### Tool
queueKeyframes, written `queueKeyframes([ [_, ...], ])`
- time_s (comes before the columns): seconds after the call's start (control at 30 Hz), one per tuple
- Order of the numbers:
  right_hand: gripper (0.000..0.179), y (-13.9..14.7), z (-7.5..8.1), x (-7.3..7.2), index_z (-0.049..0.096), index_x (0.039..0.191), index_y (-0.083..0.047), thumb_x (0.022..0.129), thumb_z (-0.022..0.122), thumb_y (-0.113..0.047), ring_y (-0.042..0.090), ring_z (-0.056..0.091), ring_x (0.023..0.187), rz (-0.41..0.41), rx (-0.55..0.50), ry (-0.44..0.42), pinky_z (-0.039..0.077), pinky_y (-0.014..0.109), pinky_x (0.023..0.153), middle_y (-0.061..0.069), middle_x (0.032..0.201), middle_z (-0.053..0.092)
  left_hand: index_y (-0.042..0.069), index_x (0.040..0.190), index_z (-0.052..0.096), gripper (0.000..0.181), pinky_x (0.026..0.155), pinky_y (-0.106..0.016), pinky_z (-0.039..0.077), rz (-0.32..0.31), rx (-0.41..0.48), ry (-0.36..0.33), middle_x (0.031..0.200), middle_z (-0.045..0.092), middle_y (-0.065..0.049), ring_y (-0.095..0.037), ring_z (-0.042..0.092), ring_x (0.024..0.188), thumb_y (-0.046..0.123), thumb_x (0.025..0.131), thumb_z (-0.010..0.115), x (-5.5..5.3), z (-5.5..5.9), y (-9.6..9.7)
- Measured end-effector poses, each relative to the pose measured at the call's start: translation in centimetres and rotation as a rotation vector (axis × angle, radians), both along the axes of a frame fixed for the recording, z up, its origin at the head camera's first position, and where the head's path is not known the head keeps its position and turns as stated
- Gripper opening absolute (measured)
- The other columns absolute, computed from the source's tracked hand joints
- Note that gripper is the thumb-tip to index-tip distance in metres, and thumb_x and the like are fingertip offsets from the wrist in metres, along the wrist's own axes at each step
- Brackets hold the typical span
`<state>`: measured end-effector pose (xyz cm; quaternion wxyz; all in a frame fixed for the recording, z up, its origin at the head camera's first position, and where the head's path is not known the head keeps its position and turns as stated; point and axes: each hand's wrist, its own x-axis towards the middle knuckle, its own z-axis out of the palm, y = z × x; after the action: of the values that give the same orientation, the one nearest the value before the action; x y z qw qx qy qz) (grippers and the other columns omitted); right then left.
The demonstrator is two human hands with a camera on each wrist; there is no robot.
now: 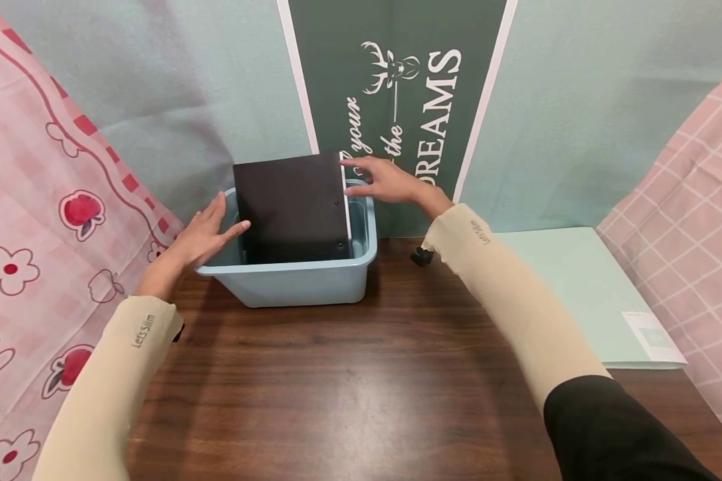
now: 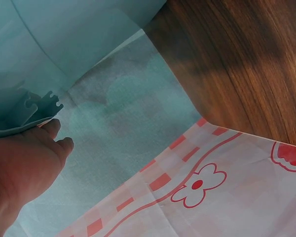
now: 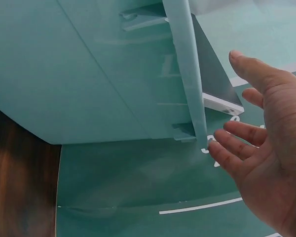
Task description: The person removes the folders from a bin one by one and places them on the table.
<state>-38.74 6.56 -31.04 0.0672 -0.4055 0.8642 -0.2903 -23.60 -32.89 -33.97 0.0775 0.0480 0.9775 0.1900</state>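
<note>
A black, flat binder-like cover [image 1: 291,207] with two rivets near its right side and a pale edge leans upright inside a light blue plastic tub [image 1: 303,286]. My left hand [image 1: 201,237] is at the tub's left end, its thumb reaching over to the cover's left side. In the left wrist view, fingers of that hand [image 2: 27,165] lie along the tub's rim. At the cover's upper right edge is my right hand [image 1: 388,180], fingers spread and loosely extended. The right wrist view shows this hand [image 3: 271,133] just outside the tub's rim, apart from it.
A pale green flat folder or board [image 1: 577,294] with a white label lies on the brown wooden table [image 1: 337,387] at right. Behind the tub hangs a green cloth with white lettering [image 1: 439,107]. Pink patterned cloths border the left [image 1: 30,200] and right [image 1: 704,234].
</note>
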Motion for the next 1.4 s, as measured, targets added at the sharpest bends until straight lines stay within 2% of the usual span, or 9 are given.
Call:
queueKeyframes([
  [0.4, 0.077, -1.1, -0.6, -0.2, 0.038, 0.166, -0.015, 0.102, 0.072, -0.039, 0.033, 0.041, 0.154, -0.002, -0.011, -0.037, 0.039, 0.044, 0.123, 0.013, 0.171, 0.033, 0.010, 0.165, -0.023, 0.102, 0.129, -0.062, -0.005, 0.003, 0.005, 0.002, 0.174, -0.024, -0.011, -0.041, -0.011, 0.163, 0.070, 0.107, 0.036, 0.1, -0.1, -0.1],
  [0.97, 0.076, -2.2, -0.7, -1.0, 0.043, 0.164, -0.019, 0.099, 0.075, -0.043, 0.023, 0.042, 0.153, -0.013, 0.016, -0.030, 0.036, 0.043, 0.124, 0.007, 0.170, 0.038, 0.009, 0.165, -0.021, 0.101, 0.130, -0.060, -0.006, -0.008, 0.005, 0.019, 0.175, -0.022, -0.012, -0.038, -0.011, 0.163, 0.068, 0.107, 0.037, -0.1, -0.2, 0.0],
  [1.17, 0.083, -2.9, -0.8, -1.1, 0.042, 0.164, -0.017, 0.094, 0.082, -0.035, 0.025, 0.043, 0.148, 0.002, -0.016, -0.097, 0.034, 0.043, 0.124, 0.011, 0.167, 0.041, 0.010, 0.165, -0.022, 0.101, 0.130, -0.059, -0.007, -0.008, 0.010, 0.027, 0.175, -0.023, -0.011, -0.037, -0.012, 0.163, 0.069, 0.107, 0.037, -0.2, -0.3, -0.3],
  [1.4, 0.084, -3.0, -1.1, -1.3, 0.044, 0.163, -0.018, 0.091, 0.086, -0.026, 0.026, 0.039, 0.153, 0.009, -0.061, -0.102, 0.032, 0.042, 0.126, 0.008, 0.166, 0.042, 0.010, 0.165, -0.021, 0.102, 0.130, -0.059, -0.008, -0.014, 0.015, 0.035, 0.175, -0.022, -0.012, -0.036, -0.012, 0.163, 0.070, 0.107, 0.037, -0.2, -0.4, -0.3],
])
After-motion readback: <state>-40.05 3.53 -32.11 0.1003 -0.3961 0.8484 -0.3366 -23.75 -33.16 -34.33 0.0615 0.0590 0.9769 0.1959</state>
